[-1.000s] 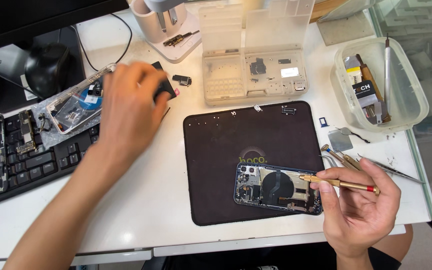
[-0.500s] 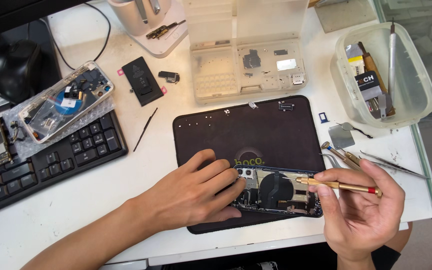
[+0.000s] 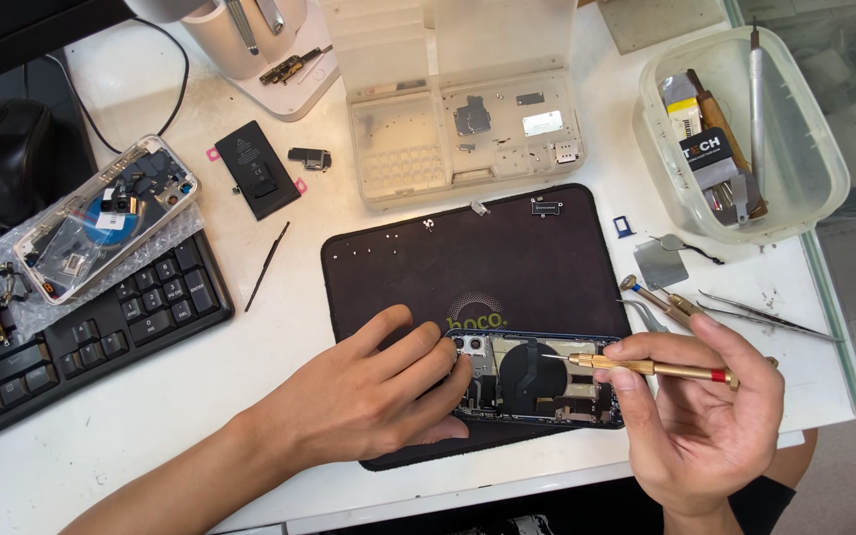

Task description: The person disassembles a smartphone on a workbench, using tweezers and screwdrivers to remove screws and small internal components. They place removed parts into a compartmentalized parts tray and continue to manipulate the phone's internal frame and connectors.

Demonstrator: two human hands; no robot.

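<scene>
Left hand point(image 3: 378, 391) pins the opened phone point(image 3: 537, 378) flat by its edge. Right hand point(image 3: 700, 411) pinches a gold screwdriver point(image 3: 651, 368). Delicate internals there; the frame looks the safer hold.

Your left hand point(image 3: 378, 391) lies palm down, its forearm running in from the lower left corner at a slant. The wrist is nearly straight. Your fingers point(image 3: 418, 362) are stretched forward and slightly spread, their tips curling down and pressing, while the thumb tucks underneath along the near edge of the hand.

Your right hand point(image 3: 700, 416) comes up from the bottom edge, wrist bent back a little, palm turned toward the left. Its thumb and first fingers are pinched together in a pen grip, the index finger laid along the top, the remaining fingers curled loosely beneath. The two hands sit near each other without touching.
</scene>
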